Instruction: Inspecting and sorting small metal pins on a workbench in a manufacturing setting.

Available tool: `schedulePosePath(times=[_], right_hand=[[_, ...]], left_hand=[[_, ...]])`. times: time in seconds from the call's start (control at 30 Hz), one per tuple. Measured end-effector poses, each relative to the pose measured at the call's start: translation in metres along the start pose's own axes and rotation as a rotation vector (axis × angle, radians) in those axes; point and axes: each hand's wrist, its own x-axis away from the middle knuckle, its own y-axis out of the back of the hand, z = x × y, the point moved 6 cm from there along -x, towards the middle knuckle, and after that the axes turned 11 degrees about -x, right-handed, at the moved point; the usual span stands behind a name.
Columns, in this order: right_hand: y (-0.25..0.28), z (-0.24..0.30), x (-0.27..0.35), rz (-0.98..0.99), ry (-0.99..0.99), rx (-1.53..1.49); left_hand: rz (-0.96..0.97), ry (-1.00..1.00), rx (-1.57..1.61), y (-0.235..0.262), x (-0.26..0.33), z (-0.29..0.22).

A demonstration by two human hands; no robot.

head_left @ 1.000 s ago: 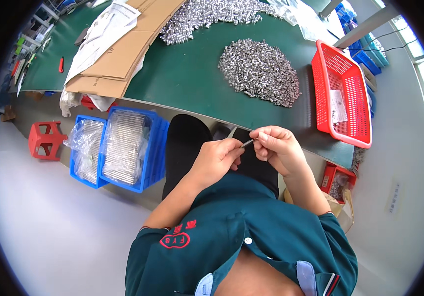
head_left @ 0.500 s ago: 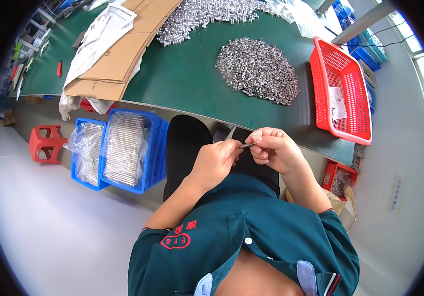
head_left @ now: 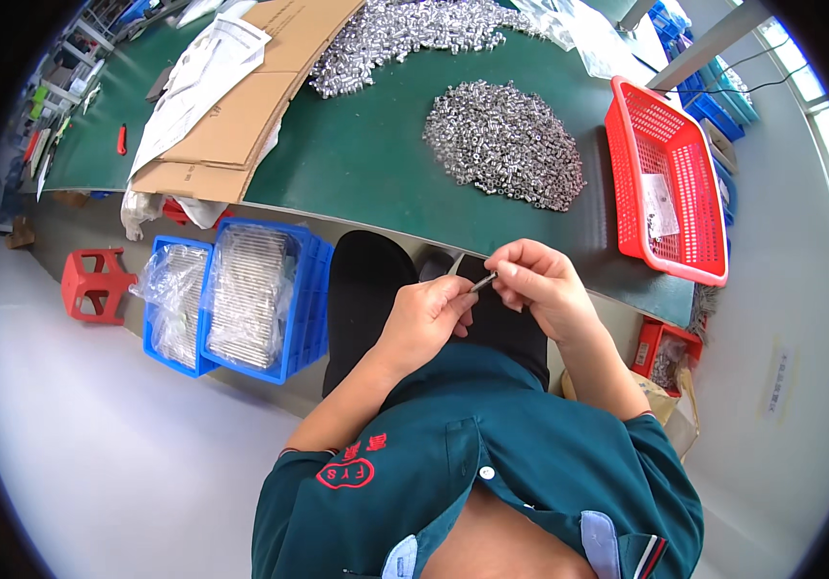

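Over my lap, just off the near edge of the green table, my left hand [head_left: 426,317] pinches a short, thin metal rod [head_left: 482,282] between thumb and fingers. My right hand [head_left: 547,289] is closed at the rod's other end, thumb and forefinger tips pressed together there; whether a tiny part sits between them is too small to tell. Beyond my hands, a heap of small silvery metal sleeves [head_left: 506,145] lies on the table. Farther back spreads a larger pile of shiny metal sleeves [head_left: 405,39].
A red perforated basket [head_left: 634,183] stands at the table's right. Flattened cardboard [head_left: 221,130] with papers lies left, near a red-handled tool [head_left: 122,140]. Below are blue crates [head_left: 313,299] of bagged metal rods, a red stool [head_left: 94,286] and a red bin [head_left: 648,344].
My right hand has risen slightly and its fingers have shifted toward the rod's tip, leaving more of the rod showing. My left hand has hardly moved. The view has shifted slightly.
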Motion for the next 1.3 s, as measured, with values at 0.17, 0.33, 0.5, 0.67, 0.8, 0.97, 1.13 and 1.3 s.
schedulePosePath(times=[0.17,0.33,0.5,0.67,0.8,0.97,1.13,1.3], right_hand=[[0.0,-0.009,-0.003,0.09,-0.057,-0.13],[0.003,-0.01,-0.007,0.144,-0.143,-0.152],[0.002,-0.02,-0.006,0.136,-0.24,-0.281],[-0.008,-0.017,-0.001,0.171,-0.18,-0.374],[-0.001,-0.005,-0.003,0.031,-0.106,-0.196],[-0.003,0.004,0.002,0.031,0.114,0.065],[-0.003,-0.001,-0.001,0.05,0.171,0.294],[0.004,0.001,0.001,0.016,0.082,0.16]], left_hand=[[0.093,0.113,0.11,-0.004,0.002,0.006],[0.086,0.065,0.007,-0.006,0.003,0.004],[-0.067,-0.145,-0.263,0.001,0.002,-0.006],[-0.013,-0.055,-0.075,-0.005,0.0,-0.009],[-0.026,0.023,0.02,0.002,-0.001,-0.007],[0.014,0.061,0.079,-0.001,0.0,-0.005],[0.087,0.121,0.251,-0.004,0.002,0.004],[0.137,0.085,0.338,-0.005,-0.004,-0.004]])
